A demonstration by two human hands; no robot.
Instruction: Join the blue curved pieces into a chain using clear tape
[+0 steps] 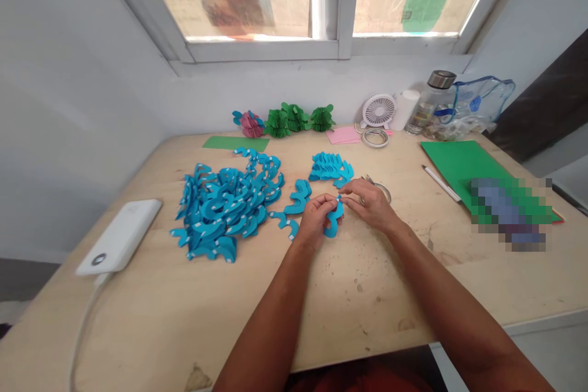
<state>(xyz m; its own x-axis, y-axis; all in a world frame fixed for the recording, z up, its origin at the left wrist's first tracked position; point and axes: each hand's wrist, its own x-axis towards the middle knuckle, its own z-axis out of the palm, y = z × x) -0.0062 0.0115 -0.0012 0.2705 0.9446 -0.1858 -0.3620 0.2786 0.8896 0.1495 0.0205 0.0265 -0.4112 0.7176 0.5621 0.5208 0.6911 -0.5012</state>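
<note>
In the middle of the table my left hand (315, 219) grips a wavy blue paper cutout (334, 224) that hangs below its fingers. My right hand (369, 201) pinches at the cutout's upper end, thumb and finger close together; whether a small bit of tape is between them I cannot tell. To the left lies a big heap of similar blue paper pieces (225, 202), many with small white squares on them. A few loose blue pieces (299, 193) rest beside my left hand. A folded blue paper stack (328, 166) sits just beyond my hands.
Behind my right hand a ring-shaped object (384, 192) is partly hidden. Tape roll (375, 138), small fan (379, 111), bottle (427, 104) and green paper ornaments (294, 119) stand along the back. A pen (441, 182) and green sheets (459, 162) lie right, a power bank (120, 236) left.
</note>
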